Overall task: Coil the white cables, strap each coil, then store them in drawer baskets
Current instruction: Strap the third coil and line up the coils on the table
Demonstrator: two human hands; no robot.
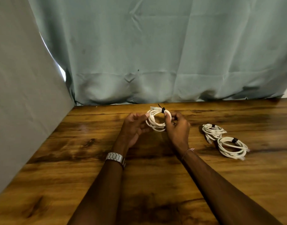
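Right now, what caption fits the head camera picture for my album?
Both hands, left hand and right hand, hold a strapped white coil above the wooden table; two strapped coils lie nearby.

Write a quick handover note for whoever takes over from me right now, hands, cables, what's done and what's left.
Left hand and right hand both grip the held coil above the table; a black strap is on its top, tail sticking out.
Far coil and near coil lie strapped on the table to the right.
Done: three coils wound, two strapped and set down.
Left: finish the held coil's strap if loose, then store all three in the drawer baskets, which are not in view.
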